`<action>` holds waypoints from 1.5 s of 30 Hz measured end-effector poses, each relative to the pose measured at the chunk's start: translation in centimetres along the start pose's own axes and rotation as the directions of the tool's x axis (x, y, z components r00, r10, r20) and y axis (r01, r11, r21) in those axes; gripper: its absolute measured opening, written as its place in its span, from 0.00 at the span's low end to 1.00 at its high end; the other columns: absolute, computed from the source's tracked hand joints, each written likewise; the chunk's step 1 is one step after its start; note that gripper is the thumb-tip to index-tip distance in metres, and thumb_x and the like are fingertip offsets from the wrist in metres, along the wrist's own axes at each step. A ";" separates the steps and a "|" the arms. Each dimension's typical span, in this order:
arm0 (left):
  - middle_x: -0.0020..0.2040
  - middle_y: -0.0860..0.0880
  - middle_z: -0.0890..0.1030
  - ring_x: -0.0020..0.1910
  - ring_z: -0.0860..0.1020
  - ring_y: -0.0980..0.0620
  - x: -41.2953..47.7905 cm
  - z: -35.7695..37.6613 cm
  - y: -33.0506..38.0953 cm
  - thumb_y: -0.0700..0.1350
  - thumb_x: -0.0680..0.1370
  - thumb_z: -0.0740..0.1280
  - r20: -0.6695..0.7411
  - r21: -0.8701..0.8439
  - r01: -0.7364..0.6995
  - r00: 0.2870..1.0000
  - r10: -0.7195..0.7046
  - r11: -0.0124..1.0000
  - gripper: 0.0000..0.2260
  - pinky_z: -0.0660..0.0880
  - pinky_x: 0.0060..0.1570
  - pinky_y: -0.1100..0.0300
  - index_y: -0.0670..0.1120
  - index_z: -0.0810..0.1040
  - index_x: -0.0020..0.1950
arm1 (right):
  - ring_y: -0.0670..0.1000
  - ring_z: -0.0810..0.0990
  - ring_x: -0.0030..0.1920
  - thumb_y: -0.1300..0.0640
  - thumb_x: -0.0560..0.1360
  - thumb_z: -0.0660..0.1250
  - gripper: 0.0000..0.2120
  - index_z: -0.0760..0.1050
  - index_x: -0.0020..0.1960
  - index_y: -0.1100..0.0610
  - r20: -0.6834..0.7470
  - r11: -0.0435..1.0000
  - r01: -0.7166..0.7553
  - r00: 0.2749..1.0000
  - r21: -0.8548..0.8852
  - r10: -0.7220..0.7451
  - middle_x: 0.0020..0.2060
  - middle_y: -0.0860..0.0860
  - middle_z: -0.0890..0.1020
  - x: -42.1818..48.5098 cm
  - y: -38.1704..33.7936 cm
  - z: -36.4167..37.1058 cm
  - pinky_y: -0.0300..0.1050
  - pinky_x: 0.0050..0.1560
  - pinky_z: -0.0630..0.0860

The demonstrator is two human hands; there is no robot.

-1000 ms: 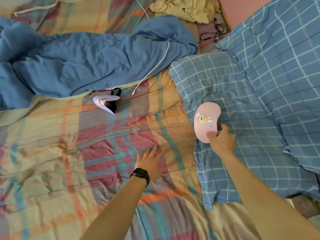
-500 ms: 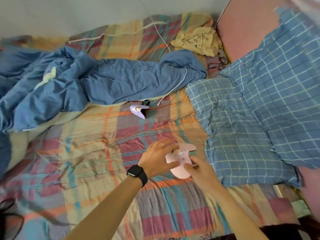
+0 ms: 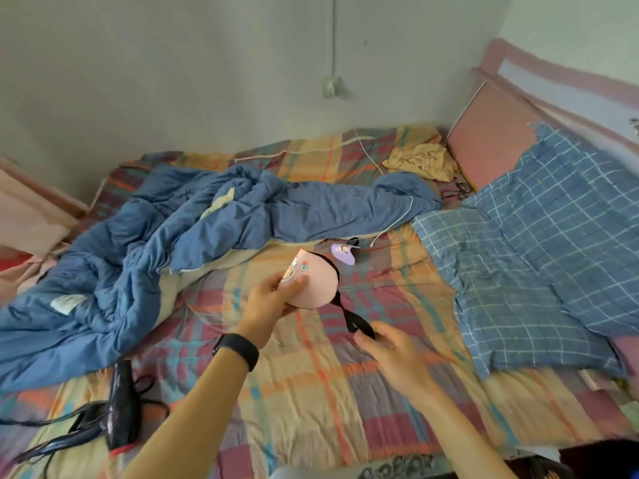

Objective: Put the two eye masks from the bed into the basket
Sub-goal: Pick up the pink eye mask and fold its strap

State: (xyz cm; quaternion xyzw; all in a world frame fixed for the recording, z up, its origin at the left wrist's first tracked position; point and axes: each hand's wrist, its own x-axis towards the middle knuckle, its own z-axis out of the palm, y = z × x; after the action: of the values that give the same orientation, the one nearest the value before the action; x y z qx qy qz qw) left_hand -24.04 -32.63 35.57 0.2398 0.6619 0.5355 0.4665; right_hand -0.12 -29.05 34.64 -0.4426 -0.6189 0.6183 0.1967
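left hand gripping pink eye mask (strap dangling), right hand open

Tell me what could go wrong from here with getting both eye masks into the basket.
The pink eye mask is pinched in the left hand, while its black strap dangles to the right hand; the loop might snag or pull the mask loose. The purple eye mask lies on the bed beside a white cable, so grabbing it could drag the cable along. No basket is in view, so the drop may need searching.

Right hand motion-blurred
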 end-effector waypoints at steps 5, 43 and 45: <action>0.52 0.44 0.83 0.48 0.82 0.49 -2.8 -5.9 0.7 0.45 0.74 0.75 -0.067 -0.060 -0.033 0.997 0.029 0.998 0.11 0.80 0.40 0.62 0.44 0.81 0.53 | 0.57 0.76 0.39 0.61 0.75 0.63 0.13 0.74 0.32 0.60 -0.128 0.655 -0.053 0.966 0.754 0.226 0.32 0.55 0.78 -1.9 -1.6 2.7 0.50 0.44 0.71; 0.31 0.51 0.79 0.29 0.71 0.52 -8.2 -5.7 12.0 0.48 0.70 0.74 0.408 0.825 -0.490 0.861 0.303 0.282 0.03 0.68 0.29 0.58 0.50 0.85 0.41 | 0.49 0.76 0.35 0.58 0.75 0.70 0.08 0.78 0.38 0.58 0.055 0.968 0.224 0.971 0.117 -0.231 0.31 0.48 0.79 1.6 -12.3 7.7 0.43 0.39 0.72; 0.33 0.51 0.81 0.32 0.75 0.52 -7.9 -6.2 11.4 0.49 0.69 0.75 0.317 0.783 -0.436 0.893 0.319 0.444 0.04 0.70 0.31 0.58 0.51 0.85 0.42 | 0.55 0.81 0.41 0.52 0.75 0.70 0.09 0.79 0.38 0.55 0.028 0.967 0.233 0.971 0.104 -0.237 0.35 0.51 0.82 1.3 -11.5 7.9 0.53 0.47 0.78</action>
State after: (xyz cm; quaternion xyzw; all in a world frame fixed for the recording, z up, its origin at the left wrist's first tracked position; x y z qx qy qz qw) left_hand -27.98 -38.56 49.06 0.6065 0.7349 0.2268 0.2020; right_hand -10.54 -30.89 43.78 -0.3431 -0.6392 0.6296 0.2780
